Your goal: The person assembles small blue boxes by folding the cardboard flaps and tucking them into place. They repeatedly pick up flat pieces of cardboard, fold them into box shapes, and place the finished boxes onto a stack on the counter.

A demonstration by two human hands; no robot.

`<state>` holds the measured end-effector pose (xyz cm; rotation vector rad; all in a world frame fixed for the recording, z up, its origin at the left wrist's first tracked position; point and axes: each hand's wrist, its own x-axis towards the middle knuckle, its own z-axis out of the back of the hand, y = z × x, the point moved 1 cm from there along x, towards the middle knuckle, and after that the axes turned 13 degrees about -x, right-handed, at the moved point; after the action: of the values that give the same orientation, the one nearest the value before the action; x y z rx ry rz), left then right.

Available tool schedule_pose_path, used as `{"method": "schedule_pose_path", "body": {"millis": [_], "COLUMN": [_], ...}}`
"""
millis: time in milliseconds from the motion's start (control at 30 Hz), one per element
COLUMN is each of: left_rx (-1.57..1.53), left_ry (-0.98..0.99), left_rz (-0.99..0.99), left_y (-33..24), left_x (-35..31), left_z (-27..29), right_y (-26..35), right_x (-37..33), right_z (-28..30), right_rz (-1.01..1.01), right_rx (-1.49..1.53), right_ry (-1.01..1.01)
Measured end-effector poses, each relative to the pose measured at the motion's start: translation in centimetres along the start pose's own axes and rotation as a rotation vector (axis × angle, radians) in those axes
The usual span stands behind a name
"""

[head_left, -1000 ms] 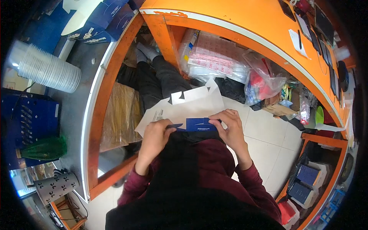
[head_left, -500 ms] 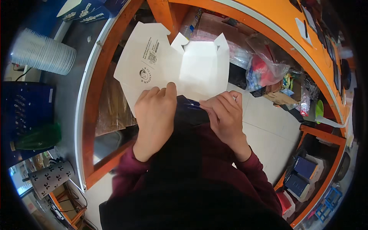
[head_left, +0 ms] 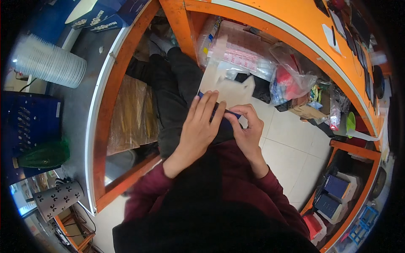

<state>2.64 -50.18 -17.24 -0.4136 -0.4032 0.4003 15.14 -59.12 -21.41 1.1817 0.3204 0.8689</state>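
In front of me is a partly folded cardboard food box (head_left: 225,92), white inside and dark blue outside. It is tilted almost edge-on and smeared by motion. My left hand (head_left: 201,122) lies across its dark blue near edge, fingers stretched over the card and thumb hidden. At the right end of that edge, my right hand (head_left: 249,130) pinches the card between thumb and bent fingers.
A stack of clear plastic cups (head_left: 50,61) lies on the dark counter (head_left: 101,80) at left, near blue printed boxes (head_left: 112,14). Wrapped brown packs (head_left: 133,116) sit beneath. An orange shelf frame (head_left: 270,14) curves ahead, with bagged goods (head_left: 291,78) under it.
The box has swung from lying open, its white inside facing up, to nearly edge-on. My left hand has shifted right, closer to my right hand, and its fingers have straightened over the edge.
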Motion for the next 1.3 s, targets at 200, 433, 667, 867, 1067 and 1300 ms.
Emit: {"method": "schedule_pose_path", "body": {"millis": [200, 433, 667, 867, 1067, 1300], "left_rx": [-0.129, -0.341, -1.246, -0.695, -0.752, -1.112], "left_ry": [-0.202, 0.09, 0.108, 0.573, 0.561, 0.631], "left_rz": [-0.108, 0.105, 0.263, 0.017, -0.069, 0.367], "left_y": [4.7, 5.7, -0.2, 3.5, 4.2, 8.3], "left_x": [-3.5, -4.6, 2.8, 1.8, 1.8, 1.1], "left_z": [-4.1, -3.2, 6.2, 5.3, 4.5, 3.2], "right_y": [-5.1, -6.1, -4.0, -2.3, 0.2, -1.8], "right_x": [-0.4, 0.5, -1.0, 2.3, 5.3, 2.0], "right_z": [-0.4, -0.6, -4.7, 0.8, 4.7, 4.9], "right_rz": [-0.149, -0.533, 0.751, 0.182, 0.195, -0.08], "right_rx": [0.076, 0.58, -0.258, 0.242, -0.093, 0.162], "right_ry": [-0.307, -0.031, -0.234, 0.011, 0.389, 0.133]}}
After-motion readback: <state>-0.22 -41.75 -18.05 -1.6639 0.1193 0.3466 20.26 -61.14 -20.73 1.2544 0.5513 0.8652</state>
